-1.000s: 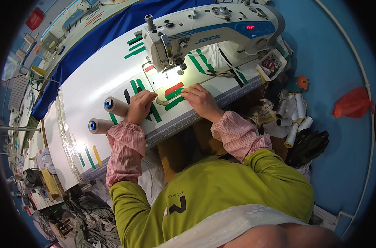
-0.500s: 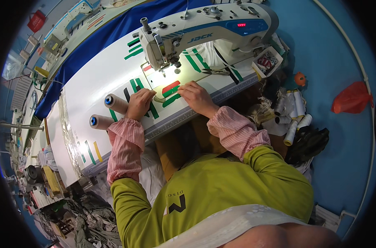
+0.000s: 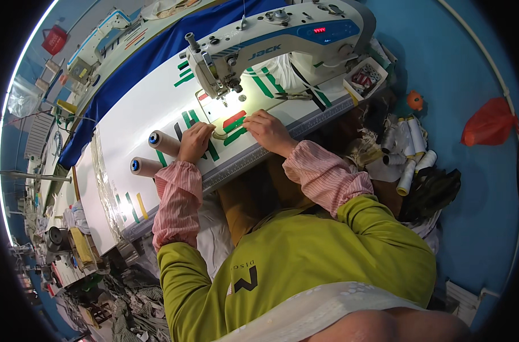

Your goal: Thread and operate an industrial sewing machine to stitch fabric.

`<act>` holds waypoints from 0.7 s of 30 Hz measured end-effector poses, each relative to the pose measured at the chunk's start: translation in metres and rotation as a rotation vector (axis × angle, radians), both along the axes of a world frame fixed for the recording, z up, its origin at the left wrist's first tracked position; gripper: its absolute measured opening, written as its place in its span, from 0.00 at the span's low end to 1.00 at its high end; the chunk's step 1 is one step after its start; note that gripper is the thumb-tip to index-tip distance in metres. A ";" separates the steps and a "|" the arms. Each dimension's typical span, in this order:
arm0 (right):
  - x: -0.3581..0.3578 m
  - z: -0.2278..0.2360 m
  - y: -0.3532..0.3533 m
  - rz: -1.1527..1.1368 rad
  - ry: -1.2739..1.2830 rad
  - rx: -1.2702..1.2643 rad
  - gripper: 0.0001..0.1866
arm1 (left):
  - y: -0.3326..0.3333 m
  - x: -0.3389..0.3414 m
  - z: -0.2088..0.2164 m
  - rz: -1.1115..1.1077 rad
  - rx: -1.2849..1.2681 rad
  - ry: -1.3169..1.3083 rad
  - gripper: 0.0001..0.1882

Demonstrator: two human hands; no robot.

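My left hand (image 3: 195,142) is closed in a pinch over the white table, in front of the sewing machine (image 3: 282,43). Opposite it, my right hand (image 3: 269,132) is pinched too, its fingertips at the right end of a green strip (image 3: 232,125). What either pinch holds is too small to make out. Between the hands lie a red strip (image 3: 234,117) and a pale curved piece (image 3: 219,135), the latter close to my left fingertips. The needle area (image 3: 226,102) is lit, just beyond both hands.
Two thread cones (image 3: 164,142) lie left of my left hand. Thread snips (image 3: 294,96) and white bands (image 3: 276,71) are right of the needle. A box of bobbins (image 3: 365,78) sits at the table's right end. A ruler strip (image 3: 236,167) runs along the near edge.
The whole view has shifted slightly. Both hands keep nearly the same pinched pose and place by the red and green strips.
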State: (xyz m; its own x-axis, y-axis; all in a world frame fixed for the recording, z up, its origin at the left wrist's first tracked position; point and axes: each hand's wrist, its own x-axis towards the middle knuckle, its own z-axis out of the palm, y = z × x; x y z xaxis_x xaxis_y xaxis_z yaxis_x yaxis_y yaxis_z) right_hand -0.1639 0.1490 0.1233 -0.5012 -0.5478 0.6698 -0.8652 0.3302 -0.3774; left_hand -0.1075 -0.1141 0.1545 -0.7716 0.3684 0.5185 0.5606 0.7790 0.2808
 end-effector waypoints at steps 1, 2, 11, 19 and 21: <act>0.000 0.000 0.001 0.000 0.007 0.002 0.09 | 0.001 0.000 0.000 0.005 0.000 -0.004 0.04; 0.000 0.001 0.001 0.002 0.007 -0.001 0.09 | 0.001 0.000 0.000 0.006 -0.004 -0.004 0.04; -0.004 0.042 0.020 0.035 -0.035 -0.226 0.09 | 0.004 0.003 0.000 0.016 -0.050 0.010 0.03; -0.159 0.196 0.056 -0.409 0.463 -0.199 0.06 | 0.002 0.027 0.001 0.199 0.022 -0.098 0.05; -0.174 0.200 0.059 -0.461 0.474 -0.060 0.10 | 0.007 0.032 0.001 0.234 0.019 -0.073 0.04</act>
State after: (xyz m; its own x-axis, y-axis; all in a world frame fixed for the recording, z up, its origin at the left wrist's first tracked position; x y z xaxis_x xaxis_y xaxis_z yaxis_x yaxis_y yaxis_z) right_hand -0.3378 0.2084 0.3233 -0.3188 -0.3026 0.8982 -0.7174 0.6964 -0.0200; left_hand -0.0751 -0.1074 0.1553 -0.8704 0.1659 0.4635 0.3432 0.8795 0.3296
